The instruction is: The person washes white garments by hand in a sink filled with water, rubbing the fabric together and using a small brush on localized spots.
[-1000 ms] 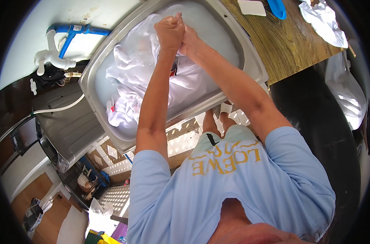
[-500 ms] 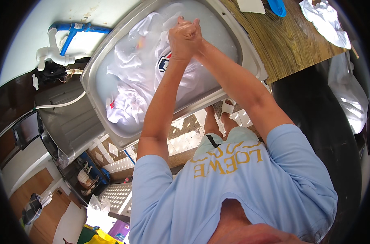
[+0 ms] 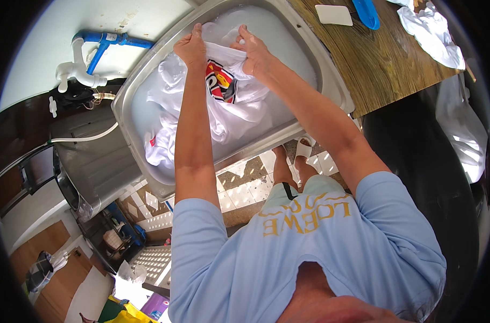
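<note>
A wet white shirt (image 3: 237,107) with a red, black and yellow print lies partly in cloudy water in a steel sink (image 3: 331,81). My left hand (image 3: 191,49) is closed on one part of its upper edge. My right hand (image 3: 255,56) grips the same edge a short way to the right, thumb raised. Between them a band of cloth is stretched and lifted above the water. Lower folds, with a small red label at the left, rest in the sink. Some fingers of both hands are hidden by the cloth.
Right of the sink stands a wooden table (image 3: 379,70) with a white block (image 3: 333,15), a blue brush-like object (image 3: 367,13) and white cloth (image 3: 430,35). At the left are a white tap (image 3: 75,70) on blue pipe and a grey appliance (image 3: 89,151).
My hands were pressed together over the water; now they are apart, the left one further left. The shirt is raised and spread between them, with its print showing more fully.
</note>
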Available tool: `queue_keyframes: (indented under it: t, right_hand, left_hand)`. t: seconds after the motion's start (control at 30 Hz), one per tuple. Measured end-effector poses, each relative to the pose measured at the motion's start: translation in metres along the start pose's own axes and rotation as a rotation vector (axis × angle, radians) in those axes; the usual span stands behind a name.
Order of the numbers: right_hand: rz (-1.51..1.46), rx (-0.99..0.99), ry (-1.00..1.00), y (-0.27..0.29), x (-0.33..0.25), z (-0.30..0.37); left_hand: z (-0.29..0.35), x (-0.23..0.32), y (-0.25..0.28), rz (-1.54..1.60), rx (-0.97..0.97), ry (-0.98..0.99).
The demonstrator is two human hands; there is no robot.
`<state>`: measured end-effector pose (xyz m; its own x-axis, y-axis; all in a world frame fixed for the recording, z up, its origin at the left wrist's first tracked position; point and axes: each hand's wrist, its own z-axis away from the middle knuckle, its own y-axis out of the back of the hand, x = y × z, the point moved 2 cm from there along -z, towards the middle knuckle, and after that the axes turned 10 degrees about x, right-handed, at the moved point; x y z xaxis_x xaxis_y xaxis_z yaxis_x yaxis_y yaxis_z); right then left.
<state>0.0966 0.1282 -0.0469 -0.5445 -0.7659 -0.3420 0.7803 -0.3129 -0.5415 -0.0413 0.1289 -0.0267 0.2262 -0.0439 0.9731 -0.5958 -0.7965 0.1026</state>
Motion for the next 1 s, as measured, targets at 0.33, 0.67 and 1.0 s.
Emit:
queue_keyframes:
  t: [0.33,0.67,1.0]
  right_hand:
    - [0.029,-0.282,0.134,0.013,-0.005,-0.014]
    - [-0.414,-0.571,-0.125,0.042,0.001,-0.098]
    - [-0.211,-0.119,-0.041,0.014,-0.008,-0.021]
  left_hand:
    - [0.07,0.012,-0.057,-0.162,-0.203,-0.471]
    - [0.071,0.028,-0.075,-0.214,-0.282,-0.718]
    - [0.062,0.007,-0.049,-0.244,-0.259,-0.621]
